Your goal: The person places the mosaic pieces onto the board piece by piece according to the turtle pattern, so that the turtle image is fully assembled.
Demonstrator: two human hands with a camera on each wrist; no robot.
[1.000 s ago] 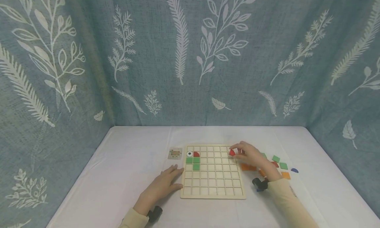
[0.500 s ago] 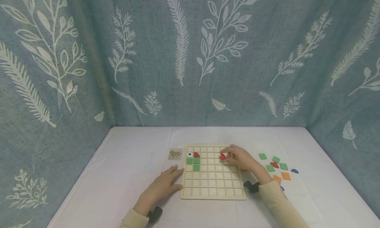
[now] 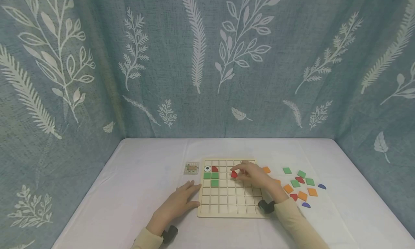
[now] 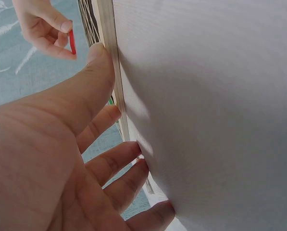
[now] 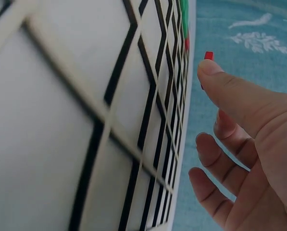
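Note:
A pale wooden grid board (image 3: 231, 206) lies on the table. In its upper left cells sit a white eye tile (image 3: 207, 168), a red quarter-circle tile (image 3: 215, 168) and several green square tiles (image 3: 214, 182). My right hand (image 3: 254, 176) pinches another red tile (image 3: 233, 175) between thumb and fingertips, held above the board's upper middle; in the right wrist view only the edge of this red tile (image 5: 208, 56) shows past the thumb. With fingers spread, my left hand (image 3: 179, 202) rests at the board's left edge, thumb and fingertips touching its side and the table in the left wrist view.
A small picture card (image 3: 191, 168) lies left of the board's upper corner. To the right are scattered loose tiles: orange squares (image 3: 312, 191), green squares (image 3: 301, 173), red pieces (image 3: 293, 197) and blue half-circles (image 3: 322, 186). A patterned curtain (image 3: 207, 62) hangs behind the table.
My right hand has carried the red tile leftward across the board from its upper right edge to the upper middle. Loose tiles on the right have come into view. The left hand has stayed put.

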